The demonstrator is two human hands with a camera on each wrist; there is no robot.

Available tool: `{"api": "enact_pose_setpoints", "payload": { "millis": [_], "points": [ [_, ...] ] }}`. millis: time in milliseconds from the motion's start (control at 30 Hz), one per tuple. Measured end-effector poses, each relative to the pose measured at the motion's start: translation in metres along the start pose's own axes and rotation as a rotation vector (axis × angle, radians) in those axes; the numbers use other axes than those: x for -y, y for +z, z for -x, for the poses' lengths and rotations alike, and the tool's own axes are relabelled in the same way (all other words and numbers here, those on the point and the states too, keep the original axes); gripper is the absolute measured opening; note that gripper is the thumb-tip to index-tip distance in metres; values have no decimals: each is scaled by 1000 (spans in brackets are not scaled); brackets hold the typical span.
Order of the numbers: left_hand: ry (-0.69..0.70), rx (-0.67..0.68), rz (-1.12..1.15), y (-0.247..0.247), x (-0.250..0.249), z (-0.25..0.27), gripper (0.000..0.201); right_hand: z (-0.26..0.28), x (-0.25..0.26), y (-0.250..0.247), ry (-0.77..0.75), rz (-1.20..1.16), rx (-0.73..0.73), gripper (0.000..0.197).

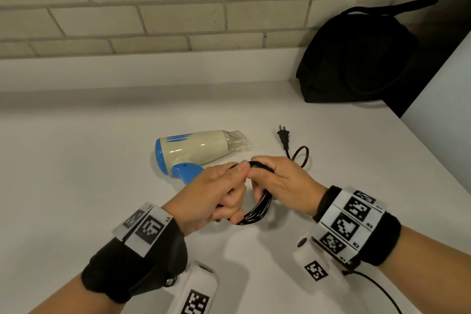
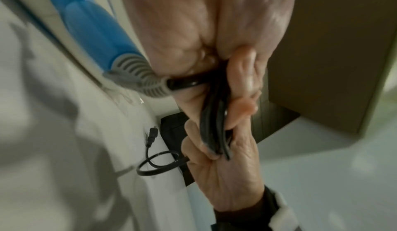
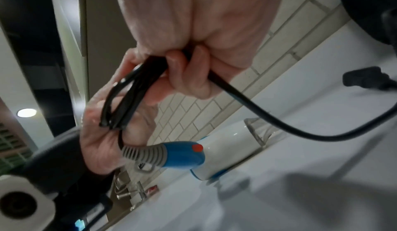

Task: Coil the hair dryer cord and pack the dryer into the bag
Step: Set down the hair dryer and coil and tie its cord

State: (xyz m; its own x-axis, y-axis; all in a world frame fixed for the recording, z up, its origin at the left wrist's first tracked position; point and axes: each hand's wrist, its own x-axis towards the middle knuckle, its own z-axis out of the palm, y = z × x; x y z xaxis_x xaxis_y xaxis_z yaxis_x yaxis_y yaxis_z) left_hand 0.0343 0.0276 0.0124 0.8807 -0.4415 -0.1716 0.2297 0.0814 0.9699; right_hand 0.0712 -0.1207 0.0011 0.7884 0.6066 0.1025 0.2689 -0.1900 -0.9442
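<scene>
A cream and blue hair dryer (image 1: 193,150) lies on its side on the white counter (image 1: 76,186), nozzle to the right. Its black cord is gathered into a bundle of loops (image 1: 257,208) just in front of the dryer. My left hand (image 1: 219,194) grips the lower part of the bundle, thumb pinching the top. My right hand (image 1: 283,181) curls round the upper loops. The last stretch of cord makes a small loop (image 1: 303,157) and ends at the plug (image 1: 284,137) on the counter. The black bag (image 1: 356,58) stands at the back right. The wrist views show the bundle (image 2: 214,129) (image 3: 128,95) and the dryer handle (image 2: 90,30) (image 3: 182,154).
A tiled wall (image 1: 153,7) with a low ledge runs along the back. A white panel (image 1: 446,109) rises at the right, beside the bag. A thin black cable (image 1: 377,288) trails from my right wrist camera.
</scene>
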Motion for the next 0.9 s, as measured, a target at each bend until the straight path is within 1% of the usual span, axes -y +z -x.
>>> {"api": "enact_pose_setpoints", "payload": {
  "millis": [33, 67, 133, 233, 300, 333, 367, 433, 467, 533, 600, 633, 700, 767, 833, 900],
  "points": [
    [-17, 5, 30, 0, 0, 0, 53, 0, 0, 1, 16, -9, 9, 17],
    [-35, 0, 66, 0, 1, -1, 59, -1, 1, 3, 34, -14, 21, 20],
    [-49, -12, 147, -1, 2, -2, 54, -3, 3, 3, 54, -28, 45, 23],
    [-37, -49, 190, 0, 7, -3, 46, -6, 5, 0, 52, -7, 108, 24],
    [-15, -97, 267, -3, 8, -2, 43, -6, 3, -8, 43, 49, 129, 20],
    [-2, -125, 352, -7, 6, -1, 42, -5, 0, -14, 61, 107, 124, 16],
    [26, -146, 448, -13, 2, 0, 44, -3, -4, -21, 102, 191, 105, 15],
    [125, -193, 599, -25, -7, 2, 41, 1, -14, -36, 201, 433, 68, 20],
    [166, -226, 641, -30, -11, 3, 40, 4, -18, -39, 239, 590, 62, 23],
    [193, -327, 681, -32, -15, 3, 45, 6, -19, -38, 265, 933, 79, 30],
    [214, -430, 607, -23, -16, -1, 43, 7, -15, -26, 230, 1225, 153, 28],
    [233, -476, 519, -15, -15, -3, 42, 7, -12, -17, 215, 1295, 204, 27],
    [255, -525, 286, 3, -14, -8, 42, 7, -7, 6, 180, 1345, 319, 29],
    [272, -508, 9, 20, -10, -10, 39, 7, 4, 25, 120, 1349, 399, 27],
    [311, -473, -245, 27, -2, -10, 32, 9, 15, 35, 45, 1301, 431, 25],
    [355, -420, -371, 24, 7, -8, 31, 13, 24, 32, -52, 1282, 446, 23]
  ]
}}
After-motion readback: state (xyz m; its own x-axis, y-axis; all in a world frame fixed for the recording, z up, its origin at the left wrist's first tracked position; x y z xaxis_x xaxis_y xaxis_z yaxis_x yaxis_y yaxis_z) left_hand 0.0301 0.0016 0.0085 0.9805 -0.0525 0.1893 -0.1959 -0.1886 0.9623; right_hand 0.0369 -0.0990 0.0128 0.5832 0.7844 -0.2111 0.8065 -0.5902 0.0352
